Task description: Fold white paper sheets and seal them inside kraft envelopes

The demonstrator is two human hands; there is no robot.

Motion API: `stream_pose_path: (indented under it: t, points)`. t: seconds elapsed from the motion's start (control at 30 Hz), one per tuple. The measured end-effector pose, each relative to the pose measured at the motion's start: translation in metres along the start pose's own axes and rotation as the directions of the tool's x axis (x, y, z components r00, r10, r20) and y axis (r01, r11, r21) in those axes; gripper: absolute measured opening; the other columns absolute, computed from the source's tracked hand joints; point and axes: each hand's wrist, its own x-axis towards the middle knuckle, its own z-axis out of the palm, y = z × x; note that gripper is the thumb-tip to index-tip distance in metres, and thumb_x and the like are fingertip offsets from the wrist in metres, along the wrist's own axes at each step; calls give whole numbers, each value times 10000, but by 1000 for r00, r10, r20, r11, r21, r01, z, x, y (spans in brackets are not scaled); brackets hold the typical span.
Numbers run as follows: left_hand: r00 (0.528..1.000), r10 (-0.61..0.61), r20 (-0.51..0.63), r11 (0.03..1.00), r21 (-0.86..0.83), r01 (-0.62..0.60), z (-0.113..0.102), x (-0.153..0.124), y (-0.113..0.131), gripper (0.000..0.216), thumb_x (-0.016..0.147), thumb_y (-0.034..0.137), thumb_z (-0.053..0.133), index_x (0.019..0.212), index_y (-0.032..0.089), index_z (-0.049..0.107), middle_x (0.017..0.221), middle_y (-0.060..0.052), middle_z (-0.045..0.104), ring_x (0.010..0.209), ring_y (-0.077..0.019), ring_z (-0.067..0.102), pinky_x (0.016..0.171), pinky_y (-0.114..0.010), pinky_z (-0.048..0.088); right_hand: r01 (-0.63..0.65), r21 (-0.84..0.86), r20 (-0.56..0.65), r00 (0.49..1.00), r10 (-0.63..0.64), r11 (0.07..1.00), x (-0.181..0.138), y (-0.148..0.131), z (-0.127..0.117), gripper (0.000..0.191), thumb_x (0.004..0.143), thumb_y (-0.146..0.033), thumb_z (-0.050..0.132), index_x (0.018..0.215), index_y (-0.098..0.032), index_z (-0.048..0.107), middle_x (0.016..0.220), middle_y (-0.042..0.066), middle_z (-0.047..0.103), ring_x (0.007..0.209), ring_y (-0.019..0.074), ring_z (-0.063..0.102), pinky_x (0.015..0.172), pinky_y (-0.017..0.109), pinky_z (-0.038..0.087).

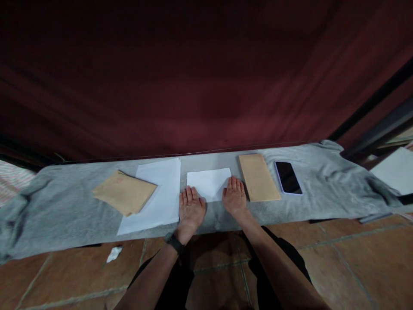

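A folded white sheet of paper (209,182) lies on the grey cloth (64,215) in front of me. My left hand (191,208) rests flat, fingers stretched out, on the sheet's near left corner. My right hand (234,196) lies flat with fingers together on its near right corner. Neither hand holds anything. A dark watch band sits on my left wrist.
A stack of white paper (158,196) lies left of the sheet, with tan envelopes (124,192) on its left edge. Another tan envelope (258,177) and a dark phone (288,177) lie to the right. A dark red curtain hangs behind. A paper scrap (114,253) is on the tiled floor.
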Motion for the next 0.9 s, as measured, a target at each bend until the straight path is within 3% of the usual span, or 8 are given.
stream_pose_path:
  t: [0.17,0.3,0.43,0.7,0.8,0.9]
  points:
    - [986,167,-24,983,-72,-168,-1,-1,22,590,979,214,318,1550,74,355,1635,-150,284,1534,-278,219,1245,-487,247,214,125,80,971,-225,969,1,-19,-8,577,1056,-344,251,1532,-49,389,1623,145,319,1510,266,305,1234,438,258]
    - [983,181,17,978,-112,-178,10,-5,28,590,977,182,302,1562,107,343,1638,-135,286,1543,-256,191,1249,-491,238,320,132,173,924,-339,938,-8,-21,3,576,1070,-388,224,1533,-97,404,1611,111,361,1510,224,308,1247,413,238]
    - [990,141,-22,984,-103,-142,14,-8,16,584,999,240,315,1552,54,336,1628,-173,294,1535,-271,223,1242,-483,256,333,40,120,934,-336,942,-13,-5,9,576,1065,-409,303,1546,-100,377,1619,128,336,1511,248,304,1247,439,224]
    - [994,1,-112,995,-99,-12,6,-4,-4,562,998,269,333,1441,-47,473,1517,-261,453,1461,-322,389,1213,-490,313,172,-67,-24,984,-174,983,-3,9,7,593,1057,-380,330,1519,-14,395,1566,233,387,1455,336,397,1202,525,280]
    - [992,37,-124,992,-112,-51,-4,9,2,555,998,250,327,1471,-15,445,1549,-225,429,1483,-296,355,1234,-479,277,148,-16,14,989,-148,989,15,2,0,584,1063,-382,292,1506,-25,426,1569,212,397,1471,323,373,1216,509,263]
    - [984,156,-90,977,-133,-167,-11,28,15,558,1007,242,316,1522,40,388,1612,-163,344,1517,-263,280,1243,-441,268,179,86,69,980,-185,980,34,-8,-6,576,1074,-368,221,1501,-52,443,1591,166,384,1496,284,333,1223,474,272]
